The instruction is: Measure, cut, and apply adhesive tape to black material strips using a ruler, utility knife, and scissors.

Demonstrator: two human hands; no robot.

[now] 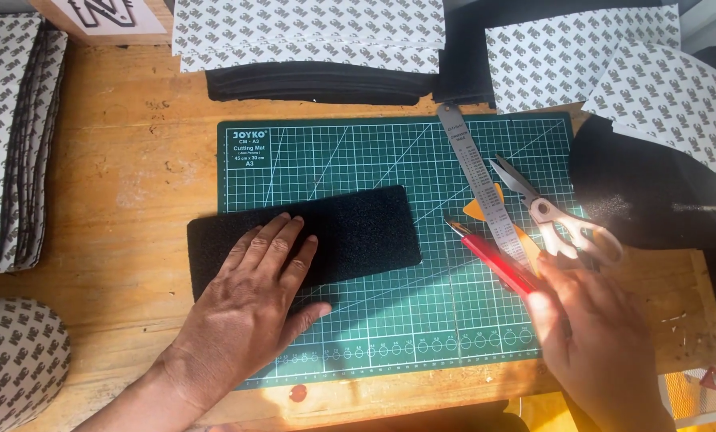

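- The left hand [254,300] lies flat, fingers spread, palm down on the black foam rectangle [310,236] — it closes on nothing, it just presses the piece still against the green cutting mat [390,320] and the wooden table [126,176].
- The rectangle's left end sits under the palm and overhangs the mat onto the wood; its right end runs out past the fingertips, free on the grid.
- The right hand [590,328] is curled around the red utility knife [494,260], held at the handle's rear so the blade tip points up and left, away from the wrist and toward the foam's right edge, a little apart from it.
- Just beyond the knife's tip side lie a steel ruler [478,180] and pale-handled scissors [562,216], near the knuckles — within easy reach.
- Stacks of patterned-backed sheets [310,32] sit well beyond both hands, along the far edge.
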